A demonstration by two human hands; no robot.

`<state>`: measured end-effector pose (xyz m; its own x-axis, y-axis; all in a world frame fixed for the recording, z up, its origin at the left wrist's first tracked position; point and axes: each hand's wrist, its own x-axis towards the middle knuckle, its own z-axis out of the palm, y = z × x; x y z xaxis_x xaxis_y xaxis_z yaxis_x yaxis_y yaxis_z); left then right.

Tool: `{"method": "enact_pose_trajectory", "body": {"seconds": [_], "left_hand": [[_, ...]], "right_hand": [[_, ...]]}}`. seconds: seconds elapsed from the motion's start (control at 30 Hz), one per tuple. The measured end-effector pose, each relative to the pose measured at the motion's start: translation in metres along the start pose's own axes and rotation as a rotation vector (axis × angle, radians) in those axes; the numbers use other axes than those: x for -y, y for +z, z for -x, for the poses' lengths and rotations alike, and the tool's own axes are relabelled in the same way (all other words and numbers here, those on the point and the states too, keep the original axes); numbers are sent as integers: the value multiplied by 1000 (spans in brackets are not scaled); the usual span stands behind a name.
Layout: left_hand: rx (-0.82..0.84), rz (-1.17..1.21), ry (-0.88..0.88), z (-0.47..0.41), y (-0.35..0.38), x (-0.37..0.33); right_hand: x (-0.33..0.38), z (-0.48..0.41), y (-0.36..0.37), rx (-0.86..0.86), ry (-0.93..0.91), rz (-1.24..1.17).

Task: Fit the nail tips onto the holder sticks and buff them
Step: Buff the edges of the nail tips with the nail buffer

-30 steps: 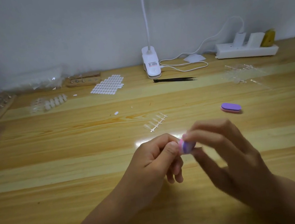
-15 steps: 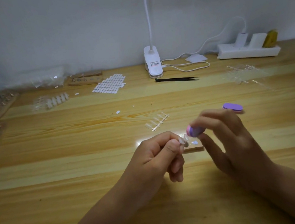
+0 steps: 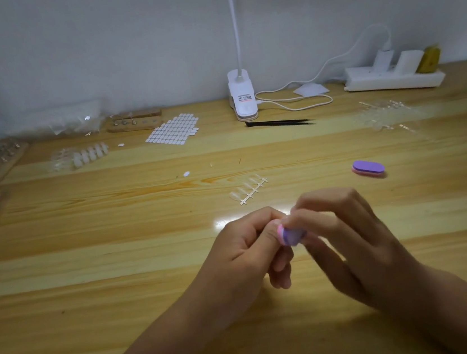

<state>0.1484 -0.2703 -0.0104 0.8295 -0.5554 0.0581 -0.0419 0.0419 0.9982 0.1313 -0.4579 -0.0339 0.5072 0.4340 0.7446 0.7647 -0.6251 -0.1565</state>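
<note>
Evidently buffing, centre frame. Pinching buffer [image 3: 291, 236] in right hand [image 3: 351, 238], pressing it on curled fingers [image 3: 261, 217] of left hand [image 3: 236, 258], likely steadying hidden tip. With spare tips [image 3: 248, 189] on desk [image 3: 88, 253] just above, in reach.

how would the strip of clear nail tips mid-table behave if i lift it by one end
The strip of nail tips looks thin clear plastic, so probably very light. The tips branch off one slim rib, so it may flex or shed tips. It lies flat: unlikely to roll.
</note>
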Motion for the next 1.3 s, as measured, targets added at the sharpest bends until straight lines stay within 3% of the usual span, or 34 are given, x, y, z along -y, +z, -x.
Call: {"method": "enact_pose_trajectory", "body": {"seconds": [0.13,0.27,0.37,0.5,0.63,0.73,0.93,1.1,1.2,1.3], "left_hand": [[-15,15,3,-1,-2,-1],[-5,2,34,0,-1,1],[-34,23,82,-1,-3,-1],[-106,-23,122,-3,-6,1],[-187,-75,139,-4,-7,4],[-200,-142,166,-4,-6,6],[-274,-414,252,-4,-4,6],[-384,-721,324,-3,-11,2],[-397,-875,262,-5,-21,5],[-378,-1070,128,-8,-31,14]], "right_hand": [[-6,-4,-7,-68,116,-26],[3,-2,-2,-35,3,22],[-30,2,-13,-20,257,225],[-47,9,-15,166,568,312],[-19,-3,-15,8,440,113],[8,-14,-12,-13,401,-69],[11,-15,-16,-1,579,-251],[-16,-11,-27,48,695,-148],[-19,-6,-20,205,677,-117],[-20,-4,-18,234,649,-127]]}}
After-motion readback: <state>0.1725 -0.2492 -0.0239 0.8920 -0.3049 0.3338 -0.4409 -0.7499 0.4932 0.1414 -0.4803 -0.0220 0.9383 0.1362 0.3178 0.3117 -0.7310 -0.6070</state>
